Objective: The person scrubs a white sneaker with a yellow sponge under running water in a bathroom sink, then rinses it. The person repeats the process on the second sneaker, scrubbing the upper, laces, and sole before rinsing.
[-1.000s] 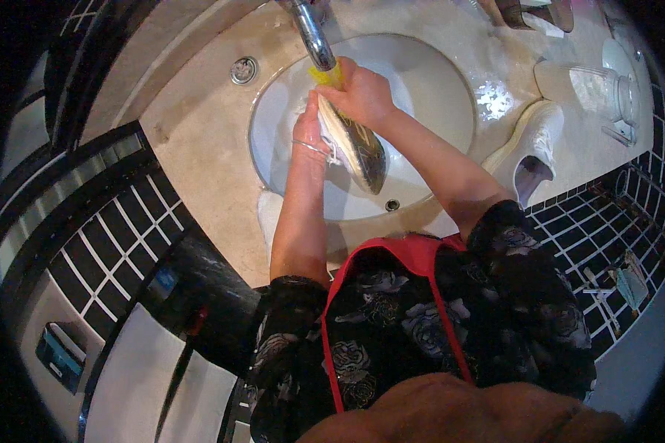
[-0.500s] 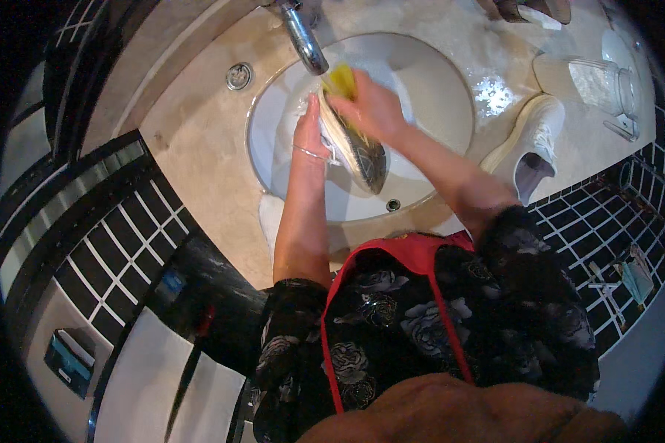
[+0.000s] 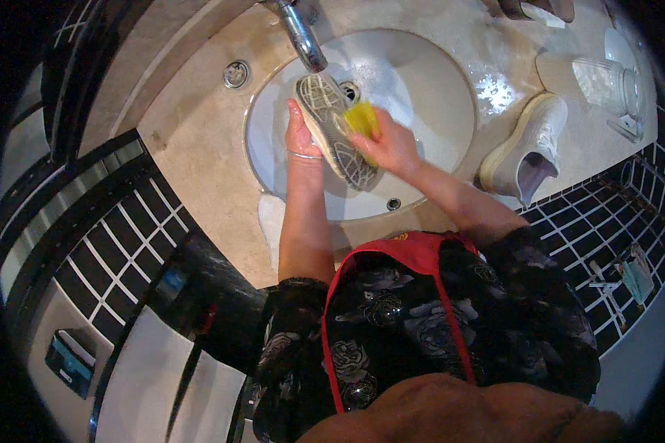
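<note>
My left hand [image 3: 301,136] grips a shoe [image 3: 331,125] turned sole-up over the white sink basin [image 3: 436,88], under the chrome faucet [image 3: 301,33]. The sole is grey with a ridged tread. My right hand [image 3: 391,146] presses a yellow sponge [image 3: 362,119] against the middle of that sole. A thin bracelet sits on my left wrist. The shoe's upper is hidden beneath the sole.
A second white shoe [image 3: 528,151] lies on the beige counter [image 3: 192,133] to the right of the basin. A clear container [image 3: 606,81] stands at the far right. Black tiles with white grout [image 3: 118,251] front the counter. Another person's hand [image 3: 528,7] shows at the top edge.
My right hand has slid the sponge down from the toe end near the faucet to the middle of the sole. The shoe has tilted so more of its tread faces up.
</note>
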Demonstrator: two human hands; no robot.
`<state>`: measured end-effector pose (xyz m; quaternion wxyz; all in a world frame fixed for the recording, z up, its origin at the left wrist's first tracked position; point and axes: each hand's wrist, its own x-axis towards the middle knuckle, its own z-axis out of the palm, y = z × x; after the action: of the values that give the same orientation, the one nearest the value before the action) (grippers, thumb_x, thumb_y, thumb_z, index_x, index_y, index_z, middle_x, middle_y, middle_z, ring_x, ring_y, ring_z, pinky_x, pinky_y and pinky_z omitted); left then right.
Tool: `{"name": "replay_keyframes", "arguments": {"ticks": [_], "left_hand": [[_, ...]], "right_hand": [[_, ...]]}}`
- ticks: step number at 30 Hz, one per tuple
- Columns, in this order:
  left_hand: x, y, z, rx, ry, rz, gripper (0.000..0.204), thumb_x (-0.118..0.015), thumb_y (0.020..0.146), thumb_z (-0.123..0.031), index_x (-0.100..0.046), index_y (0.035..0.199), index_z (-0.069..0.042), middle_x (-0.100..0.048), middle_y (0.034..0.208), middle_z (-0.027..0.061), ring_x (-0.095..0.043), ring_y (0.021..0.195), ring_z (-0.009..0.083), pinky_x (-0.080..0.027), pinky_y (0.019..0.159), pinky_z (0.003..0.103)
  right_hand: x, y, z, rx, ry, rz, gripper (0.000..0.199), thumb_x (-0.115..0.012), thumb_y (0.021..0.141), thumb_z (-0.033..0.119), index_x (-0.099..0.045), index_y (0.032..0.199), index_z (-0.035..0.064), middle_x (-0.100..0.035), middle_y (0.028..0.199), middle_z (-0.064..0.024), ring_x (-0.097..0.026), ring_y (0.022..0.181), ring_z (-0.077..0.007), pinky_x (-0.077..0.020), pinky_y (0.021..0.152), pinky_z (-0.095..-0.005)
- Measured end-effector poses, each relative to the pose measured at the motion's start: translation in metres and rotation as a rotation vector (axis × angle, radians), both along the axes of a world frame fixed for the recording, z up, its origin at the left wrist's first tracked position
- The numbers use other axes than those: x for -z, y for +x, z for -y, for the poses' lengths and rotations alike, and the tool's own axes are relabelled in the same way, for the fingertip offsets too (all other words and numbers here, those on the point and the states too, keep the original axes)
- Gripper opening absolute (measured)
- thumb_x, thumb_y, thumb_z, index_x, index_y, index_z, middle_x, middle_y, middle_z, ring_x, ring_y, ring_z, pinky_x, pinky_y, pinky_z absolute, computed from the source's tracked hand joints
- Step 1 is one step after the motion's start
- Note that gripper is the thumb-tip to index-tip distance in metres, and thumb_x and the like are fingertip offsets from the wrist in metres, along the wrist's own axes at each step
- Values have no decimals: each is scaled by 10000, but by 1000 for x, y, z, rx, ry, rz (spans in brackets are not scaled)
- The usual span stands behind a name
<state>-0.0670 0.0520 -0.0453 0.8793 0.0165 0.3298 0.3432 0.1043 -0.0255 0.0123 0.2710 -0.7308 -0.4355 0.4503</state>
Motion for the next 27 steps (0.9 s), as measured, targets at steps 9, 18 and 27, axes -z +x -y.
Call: {"name": "replay_keyframes", "arguments": {"ticks": [9,18,27], "left_hand": [[2,0,10,41,-104,128,593,-473,972,-549,-547,1319,-73,-643,1212,135,-638,1064,298,-529,930,448],[10,15,9,154,53,-314,566,-449,989,-537,-554,1309,-82,-643,1219,108,-619,1106,271,-512,952,432],[-5,17,-6,-64,127,-26,591,-458,993,-532,-574,1262,-19,-657,1165,138,-649,1030,275,-541,892,415]], "right_hand": [[-5,8,-50,74,241,205,622,-703,793,520,-541,1200,78,-697,916,-181,-679,849,-378,-537,740,-466],[-31,-1,-46,-80,195,277,585,-666,832,486,-521,1212,67,-692,886,-185,-677,795,-402,-534,695,-492],[-43,-6,29,-262,22,16,612,-665,838,488,-510,1257,69,-696,926,-198,-678,801,-404,-535,677,-486]]}}
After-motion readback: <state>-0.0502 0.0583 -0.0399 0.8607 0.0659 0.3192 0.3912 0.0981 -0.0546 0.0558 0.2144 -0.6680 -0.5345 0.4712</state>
